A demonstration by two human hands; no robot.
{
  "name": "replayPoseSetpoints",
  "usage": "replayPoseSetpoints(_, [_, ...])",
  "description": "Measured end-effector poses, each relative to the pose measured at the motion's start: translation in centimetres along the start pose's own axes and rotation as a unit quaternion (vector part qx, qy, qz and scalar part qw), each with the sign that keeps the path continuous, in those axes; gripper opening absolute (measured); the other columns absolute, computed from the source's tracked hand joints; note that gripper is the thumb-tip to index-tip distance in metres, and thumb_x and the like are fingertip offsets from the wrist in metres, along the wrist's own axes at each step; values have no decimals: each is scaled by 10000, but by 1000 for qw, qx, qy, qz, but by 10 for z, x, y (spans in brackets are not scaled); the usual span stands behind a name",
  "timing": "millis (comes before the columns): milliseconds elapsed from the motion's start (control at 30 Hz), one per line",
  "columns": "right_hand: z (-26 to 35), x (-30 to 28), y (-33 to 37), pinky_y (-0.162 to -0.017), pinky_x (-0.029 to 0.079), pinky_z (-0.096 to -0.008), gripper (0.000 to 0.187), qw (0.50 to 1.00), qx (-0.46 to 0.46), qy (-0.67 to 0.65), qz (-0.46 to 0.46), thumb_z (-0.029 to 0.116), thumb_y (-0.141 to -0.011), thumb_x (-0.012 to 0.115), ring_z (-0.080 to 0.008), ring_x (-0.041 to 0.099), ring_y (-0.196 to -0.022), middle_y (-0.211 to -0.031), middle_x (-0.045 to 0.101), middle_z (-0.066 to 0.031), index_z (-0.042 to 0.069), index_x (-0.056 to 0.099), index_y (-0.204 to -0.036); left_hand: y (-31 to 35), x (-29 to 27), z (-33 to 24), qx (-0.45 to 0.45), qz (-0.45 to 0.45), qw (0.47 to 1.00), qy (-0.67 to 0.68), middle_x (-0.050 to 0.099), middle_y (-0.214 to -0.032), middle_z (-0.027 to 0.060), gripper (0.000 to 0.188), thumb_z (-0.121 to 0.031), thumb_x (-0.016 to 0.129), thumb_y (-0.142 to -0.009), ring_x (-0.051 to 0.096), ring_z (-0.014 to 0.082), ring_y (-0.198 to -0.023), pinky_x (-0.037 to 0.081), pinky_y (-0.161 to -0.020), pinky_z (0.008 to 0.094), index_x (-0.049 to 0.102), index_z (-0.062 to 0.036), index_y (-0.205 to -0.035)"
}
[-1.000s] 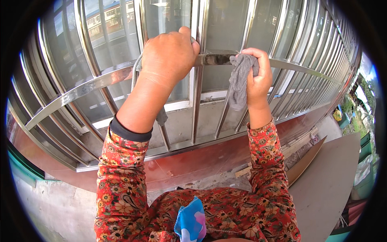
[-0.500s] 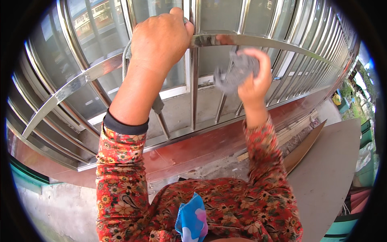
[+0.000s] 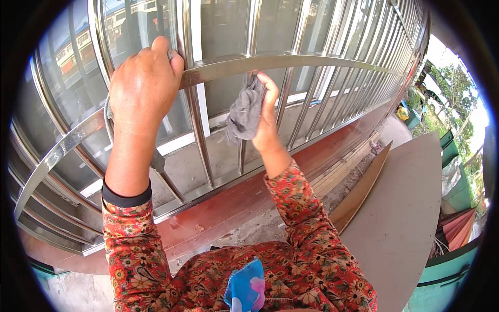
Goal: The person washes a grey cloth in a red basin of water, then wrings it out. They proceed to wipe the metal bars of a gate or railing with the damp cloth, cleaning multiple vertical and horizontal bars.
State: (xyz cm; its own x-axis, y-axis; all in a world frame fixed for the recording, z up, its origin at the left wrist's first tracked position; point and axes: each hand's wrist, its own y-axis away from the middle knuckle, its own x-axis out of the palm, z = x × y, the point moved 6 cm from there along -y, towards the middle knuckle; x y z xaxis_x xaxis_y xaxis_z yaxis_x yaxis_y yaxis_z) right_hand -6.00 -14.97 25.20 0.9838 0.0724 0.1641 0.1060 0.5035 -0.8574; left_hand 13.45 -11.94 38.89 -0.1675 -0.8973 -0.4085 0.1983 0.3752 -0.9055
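Note:
My left hand (image 3: 144, 88) is closed around the flat metal crossbar (image 3: 234, 68) of a window grille, with a greyish cloth (image 3: 159, 161) under it; an end of this cloth hangs down by an upright bar. Most of what its fingers hold is hidden behind the hand. Lower and to the right, my right hand (image 3: 267, 125) grips a crumpled dark grey rag (image 3: 246, 110). The rag lies against an upright bar (image 3: 241, 156) just below the crossbar, with the fingertips near the crossbar's underside.
Behind the bars are glass window panes (image 3: 223, 31) with white frames. A reddish ledge (image 3: 208, 223) runs below the grille. At the right a large grey board (image 3: 395, 208) and a curved brown sheet (image 3: 358, 192) lean near wooden strips. Green bins (image 3: 457, 187) stand farther right.
The view has shifted, so the grille sits farther left and lower. My right hand has brought the rag from open air onto an upright bar. My left hand keeps its hold.

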Motion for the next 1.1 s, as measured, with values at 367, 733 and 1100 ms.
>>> replayPoseSetpoints(367, [-7,-21,-15,-1022,406,-353,620,980,194,-28,24,178,-860,576,-220,511,-1177,-1285,505,-93,59,334,-1419,0,-9,1,-28,-1,998,54,597,-737,132,161,-188,594,-856,614,331,-750,474,-693,468,497,-59,-856])
replayPoseSetpoints(733, [4,-10,-31,-976,438,-372,565,976,193,91,-47,115,-819,677,-232,566,-1087,-1182,577,-132,45,424,-1320,2,-5,2,-24,-23,997,73,597,-728,90,202,-224,653,-798,630,281,-722,485,-672,411,521,-74,-829])
replayPoseSetpoints(1100, [-27,-22,0,-765,498,-353,475,903,117,381,-161,201,-757,796,-240,611,-817,-917,630,-147,-5,524,-1087,0,1,2,25,-46,998,31,608,-681,93,207,-277,611,-855,627,285,-636,500,-582,424,538,-91,-798])
